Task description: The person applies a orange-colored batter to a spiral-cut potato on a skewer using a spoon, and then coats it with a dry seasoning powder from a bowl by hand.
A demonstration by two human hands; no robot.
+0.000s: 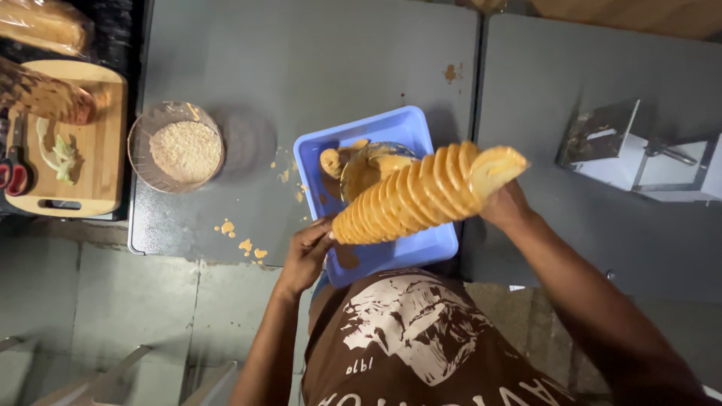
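A grey metal tabletop (301, 68), spattered with orange batter, stands over a tiled floor (90, 301). On it sit a blue tray (421, 248), a glass bowl of crumbs (177, 146), a wooden cutting board (83, 150) at the far left and a metal slicer (639, 154) to the right. Both hands hold a battered spiral potato (425, 192) above the tray: the left hand (307, 252) pinches its lower end with closed fingers, and the right hand (505, 207) grips the upper end from behind.

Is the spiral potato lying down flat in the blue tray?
No, both hands, left hand and right hand, hold the spiral potato up above the blue tray.
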